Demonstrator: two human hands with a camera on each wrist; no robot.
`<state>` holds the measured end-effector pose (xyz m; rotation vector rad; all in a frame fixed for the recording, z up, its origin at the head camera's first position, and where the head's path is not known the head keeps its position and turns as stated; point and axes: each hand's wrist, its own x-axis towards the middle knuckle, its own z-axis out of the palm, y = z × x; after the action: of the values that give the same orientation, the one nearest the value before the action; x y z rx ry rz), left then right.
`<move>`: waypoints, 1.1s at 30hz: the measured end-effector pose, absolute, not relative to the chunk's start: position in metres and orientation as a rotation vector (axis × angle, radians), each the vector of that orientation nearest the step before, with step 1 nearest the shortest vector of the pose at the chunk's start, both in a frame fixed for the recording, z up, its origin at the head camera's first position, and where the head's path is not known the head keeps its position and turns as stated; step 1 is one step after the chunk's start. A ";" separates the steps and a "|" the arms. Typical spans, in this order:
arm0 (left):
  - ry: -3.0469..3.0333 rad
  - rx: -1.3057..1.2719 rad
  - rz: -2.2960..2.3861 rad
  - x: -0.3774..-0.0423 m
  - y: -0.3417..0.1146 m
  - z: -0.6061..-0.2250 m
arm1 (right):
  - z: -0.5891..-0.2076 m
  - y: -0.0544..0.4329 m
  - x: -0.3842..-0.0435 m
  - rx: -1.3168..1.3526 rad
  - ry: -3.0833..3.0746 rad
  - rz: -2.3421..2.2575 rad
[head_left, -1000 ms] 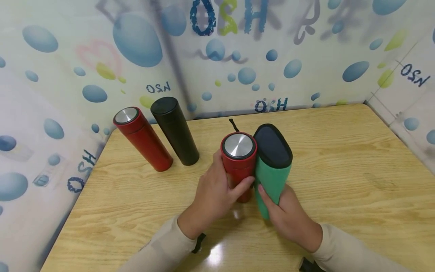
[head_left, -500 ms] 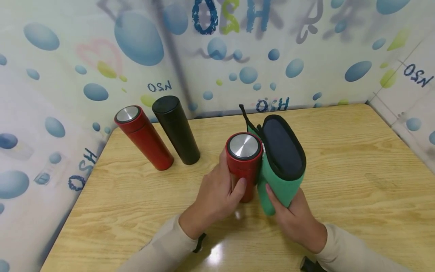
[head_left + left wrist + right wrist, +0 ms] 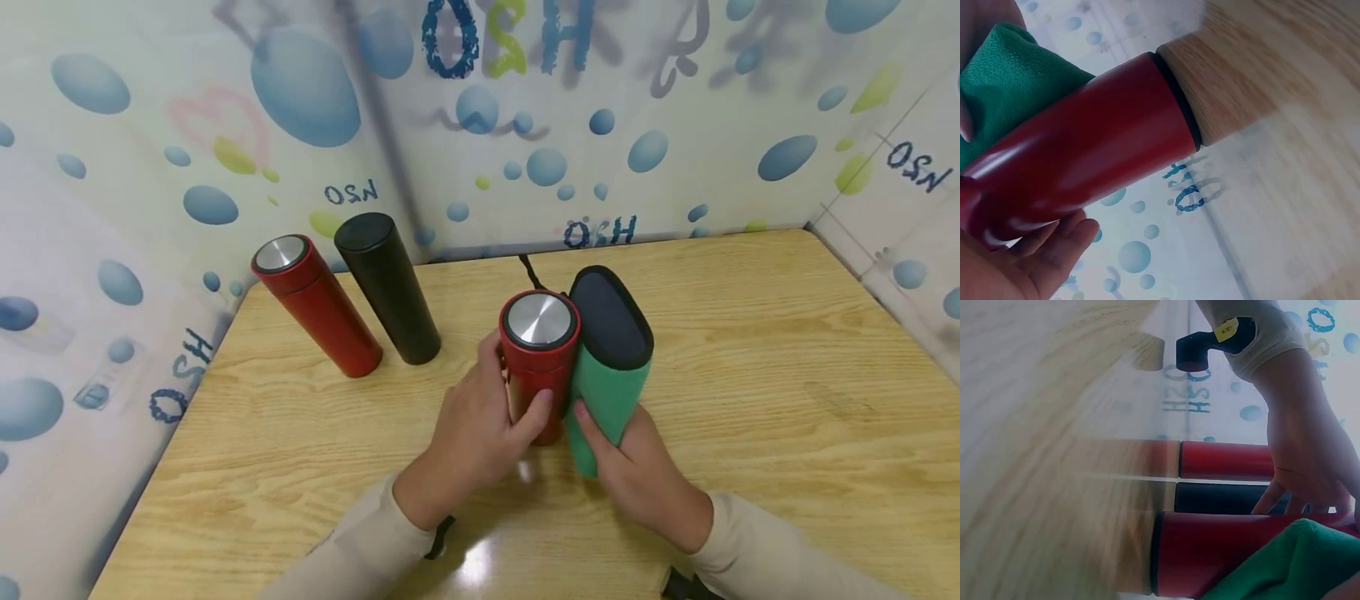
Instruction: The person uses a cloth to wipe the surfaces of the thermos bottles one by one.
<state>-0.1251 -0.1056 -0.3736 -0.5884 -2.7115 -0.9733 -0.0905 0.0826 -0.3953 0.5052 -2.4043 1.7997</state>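
In the head view, my left hand [image 3: 476,421] grips a red thermos [image 3: 534,367] with a shiny metal lid, its thumb across the near side. The thermos stands upright on the table. Pressed beside it is a green fabric bottle sleeve [image 3: 609,396] with a dark lining and a black strap [image 3: 529,271]. My right hand [image 3: 648,479] holds this sleeve low down, thumb on the near face. Seen in the left wrist view, the thermos [image 3: 1097,131] meets the table with a dark base ring, and the sleeve [image 3: 1016,87] lies against its side. The right hand's far fingers are hidden.
A second red thermos [image 3: 318,304] and a black thermos [image 3: 390,287] stand upright at the back left of the wooden table [image 3: 787,400]. Behind the table runs a wall covering [image 3: 480,183] printed with bubbles and letters.
The thermos moved slightly right with my left hand, then stayed. The sleeve tilted out rightward with its mouth and strap raised, then came back upright and lower against the thermos.
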 end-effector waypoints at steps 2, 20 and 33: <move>-2.709 -0.577 -0.983 -0.125 -0.105 -0.373 | -0.395 0.083 -0.090 0.508 -2.377 1.795; -2.663 -0.489 -1.045 -0.124 -0.103 -0.371 | -0.395 0.082 -0.091 0.535 -2.414 1.776; -2.619 -0.522 -0.961 -0.126 -0.104 -0.371 | -0.396 0.082 -0.086 0.738 -1.967 1.706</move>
<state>-0.1257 -0.1038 -0.3714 -0.5220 -2.6193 -0.9613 -0.0863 0.0818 -0.3959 0.7384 -1.9668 1.7063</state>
